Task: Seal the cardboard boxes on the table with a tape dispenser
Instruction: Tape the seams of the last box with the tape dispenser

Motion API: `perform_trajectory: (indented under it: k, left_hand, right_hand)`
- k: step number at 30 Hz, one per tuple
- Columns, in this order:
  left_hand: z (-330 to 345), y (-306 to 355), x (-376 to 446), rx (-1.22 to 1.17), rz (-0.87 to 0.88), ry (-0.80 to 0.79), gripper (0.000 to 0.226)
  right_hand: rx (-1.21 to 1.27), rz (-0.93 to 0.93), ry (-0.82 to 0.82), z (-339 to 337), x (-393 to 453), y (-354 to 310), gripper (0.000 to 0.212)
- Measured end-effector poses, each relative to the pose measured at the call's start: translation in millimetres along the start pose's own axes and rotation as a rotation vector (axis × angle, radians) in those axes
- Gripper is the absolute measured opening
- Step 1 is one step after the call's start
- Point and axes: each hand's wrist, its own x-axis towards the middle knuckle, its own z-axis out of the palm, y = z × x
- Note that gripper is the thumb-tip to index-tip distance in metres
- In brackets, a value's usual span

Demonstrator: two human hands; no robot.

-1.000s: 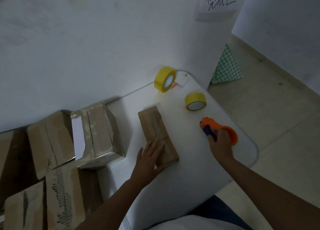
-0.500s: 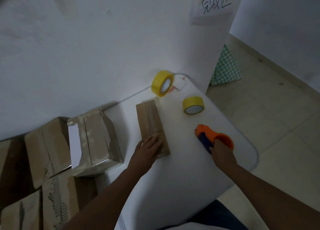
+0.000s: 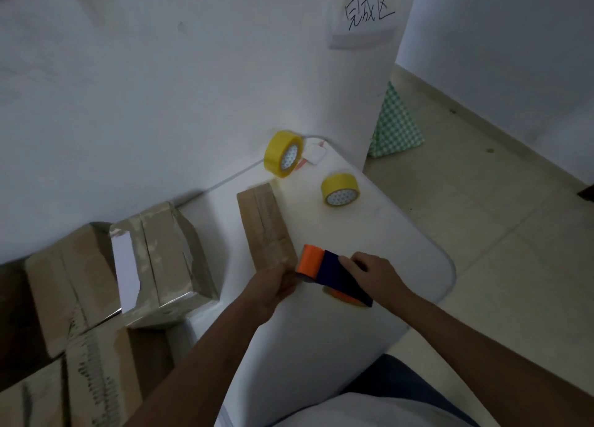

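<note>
1. Off the table's left edge stands a stack of cardboard boxes (image 3: 80, 298); the topmost, a glossy taped box (image 3: 160, 266), lies just beside that edge. They look already wrapped in tape, so I judge they play no part in this step.
2. On the white table (image 3: 401, 234), near its left edge, lies the flat cardboard box (image 3: 263, 227), long axis running from the wall side toward the person, with a seam down its top.
3. At that box's near end the left hand (image 3: 268, 287) grips it, fingers curled over the end and pressing it to the table. To do the step well, this hand should hold the box flat and square so it does not slide when the tape pulls.
4. Just right of the left hand, the orange and dark-blue tape dispenser (image 3: 328, 274) has its orange nose touching, or almost touching, the near right corner of the box; which, I cannot tell.
5. The right hand (image 3: 374, 272) holds the dispenser from its right side, fingers wrapped over the dark body. So the box lies left of and beyond this grip, its seam leading off toward the wall.
6. A sound start, in my judgement: stick the tape end over the near end face, then draw along the seam with steady downward pressure.
7. Toward the far right corner sit two yellow tape rolls: one standing on edge (image 3: 283, 157) by the wall, one lying flat (image 3: 340, 189), well apart from both hands.
</note>
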Motion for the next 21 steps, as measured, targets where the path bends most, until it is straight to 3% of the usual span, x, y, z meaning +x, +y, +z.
perform_trajectory:
  k: [6, 14, 21]
  left_hand:
    - [-8, 2, -8, -0.136, -0.034, -0.065, 0.025]
    - [-18, -3, -10, -0.034, -0.017, -0.084, 0.013]
    - [-17, -11, -19, 0.079, 0.192, 0.031, 0.014]
  right_hand:
    - [-0.107, -0.042, 0.012, -2, -3, -4, 0.045]
    - [-0.142, -0.049, 0.002, 5, -7, -8, 0.045]
    - [-0.297, -0.097, 0.039, 9, -2, -25, 0.065]
